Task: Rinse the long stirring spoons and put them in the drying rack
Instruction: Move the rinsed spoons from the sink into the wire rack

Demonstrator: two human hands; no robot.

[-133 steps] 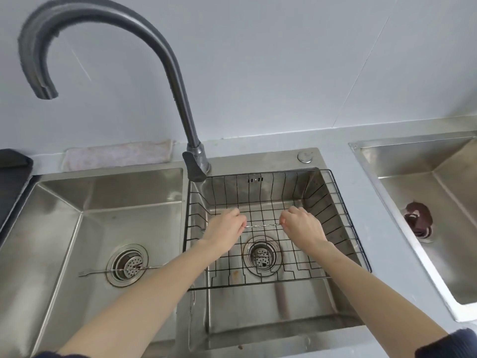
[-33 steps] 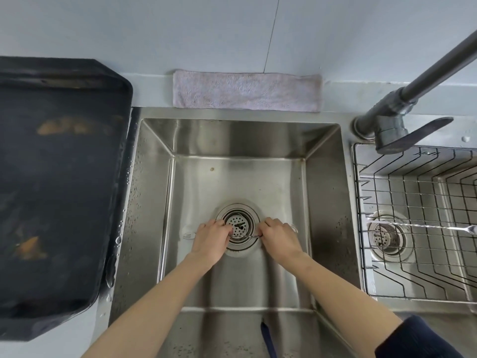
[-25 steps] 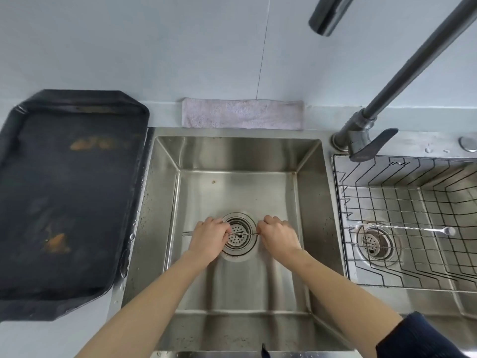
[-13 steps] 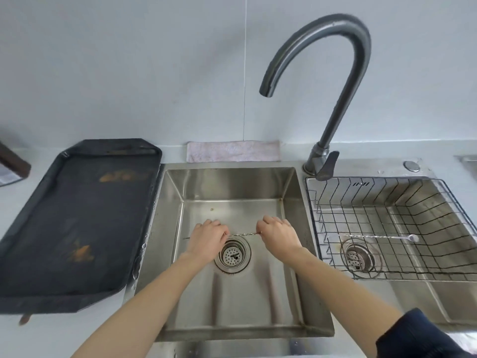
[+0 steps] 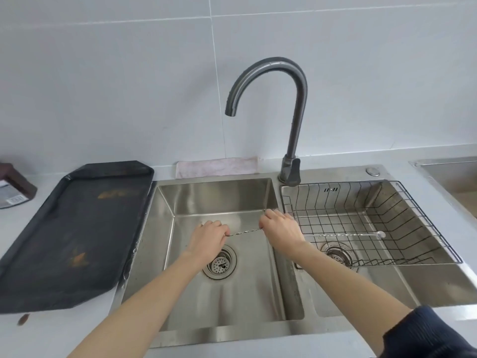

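A long twisted metal stirring spoon [image 5: 244, 232] is held level above the left sink basin [image 5: 219, 197]. My left hand [image 5: 208, 237] is shut on its left end and my right hand [image 5: 280, 228] is shut on its right end; both ends are hidden inside the fists. A second stirring spoon [image 5: 351, 235] lies across the black wire drying rack [image 5: 402, 215] in the right basin, its small bowl pointing right. The dark gooseneck faucet [image 5: 294, 112] stands between the basins, spout over the left basin, and no water runs from it.
A black tray [image 5: 72, 228] with brown stains lies on the counter left of the sink. A pale cloth [image 5: 216, 166] lies against the wall behind the left basin. A brown box [image 5: 15, 184] is at the far left. Another steel basin [image 5: 449, 171] shows at the far right.
Both hands picked the second spoon up from the left basin's drain and raised it, drifting right. The view tilted up and the whole faucet came into view. The first spoon stays in the rack.
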